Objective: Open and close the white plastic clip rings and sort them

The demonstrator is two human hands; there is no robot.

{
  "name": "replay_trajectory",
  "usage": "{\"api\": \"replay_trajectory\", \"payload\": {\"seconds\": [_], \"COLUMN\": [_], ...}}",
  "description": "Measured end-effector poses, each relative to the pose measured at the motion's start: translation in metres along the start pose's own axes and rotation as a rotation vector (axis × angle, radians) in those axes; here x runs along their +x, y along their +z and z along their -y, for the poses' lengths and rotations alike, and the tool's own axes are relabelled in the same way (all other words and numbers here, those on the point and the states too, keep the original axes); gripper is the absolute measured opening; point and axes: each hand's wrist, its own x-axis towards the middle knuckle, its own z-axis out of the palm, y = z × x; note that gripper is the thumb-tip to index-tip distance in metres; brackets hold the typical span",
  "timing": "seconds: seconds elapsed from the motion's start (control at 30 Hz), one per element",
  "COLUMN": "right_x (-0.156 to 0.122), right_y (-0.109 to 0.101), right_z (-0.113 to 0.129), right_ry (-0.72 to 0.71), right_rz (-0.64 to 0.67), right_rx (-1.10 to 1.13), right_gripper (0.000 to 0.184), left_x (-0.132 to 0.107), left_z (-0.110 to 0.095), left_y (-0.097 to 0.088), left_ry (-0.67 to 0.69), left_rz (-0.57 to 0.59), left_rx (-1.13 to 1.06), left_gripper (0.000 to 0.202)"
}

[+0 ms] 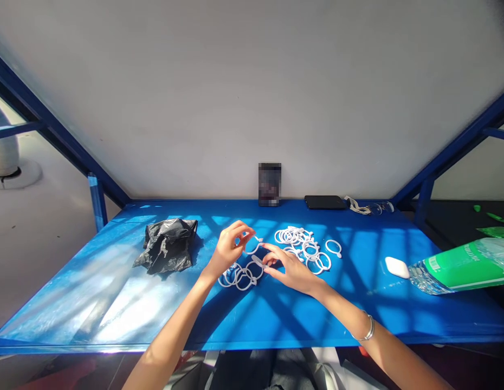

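Near the middle of the blue surface [256,325], seen from the head camera, the left hand [231,246] is raised with thumb and fingertips closed in a pinch on a white ring [256,249]; the ring hangs between the two hands, above a small group of loose rings [254,281]; the right hand [290,268] comes in from the other side, index finger and thumb a little parted, the index tip at or very near the held ring; whether it has hold of anything I cannot tell, since a white tab [258,261] lies close to its fingertips; a larger heap of rings [295,233] lies just beyond the right hand; a crumpled black bag [170,246] sits well apart on the left, and a bottle [463,265] lies on its side at the far right.

For good handling, I would hold the ring steady with a light left pinch and let the right fingertips do the fine work at its small end; squeezing hard could bend the thin loop; lifting it clear of the loose rings should avoid snagging.
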Motion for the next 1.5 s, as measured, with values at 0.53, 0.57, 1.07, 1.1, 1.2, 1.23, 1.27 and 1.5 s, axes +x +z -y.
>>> {"api": "replay_trajectory", "payload": {"seconds": [0.53,0.57,1.07,1.1,1.2,1.23,1.27,1.5], "right_x": [0.006,0.007,0.004,0.004,0.005,0.005,0.005,0.004], "right_y": [-0.005,-0.006,-0.01,-0.011,-0.012,-0.012,-0.012,-0.012], "right_z": [-0.004,-0.005,-0.002,-0.002,-0.002,-0.002,-0.002,-0.004], "right_ry": [-0.029,-0.025,-0.101,-0.11,-0.145,-0.16,-0.175,-0.193], "right_rz": [-0.41,-0.434,-0.476,-0.486,-0.526,-0.548,-0.57,-0.597], "right_rx": [0.308,0.326,0.084,0.057,0.002,-0.007,-0.012,-0.037], "right_gripper": [0.024,0.027,0.027,0.028,0.031,0.031,0.031,0.03], "left_x": [-0.008,-0.008,-0.006,-0.007,-0.008,-0.008,-0.009,-0.014], "left_z": [-0.015,-0.016,-0.014,-0.014,-0.017,-0.018,-0.019,-0.016], "left_y": [0.028,0.028,0.034,0.035,0.035,0.035,0.035,0.036], "left_ry": [-0.289,-0.279,-0.425,-0.418,-0.349,-0.313,-0.272,-0.06], "left_rz": [0.228,0.231,0.269,0.27,0.243,0.228,0.212,0.065], "left_rx": [-0.388,-0.393,-0.707,-0.702,-0.648,-0.603,-0.544,-0.135], "left_gripper": [0.042,0.042,0.064,0.063,0.051,0.048,0.049,0.047]}}
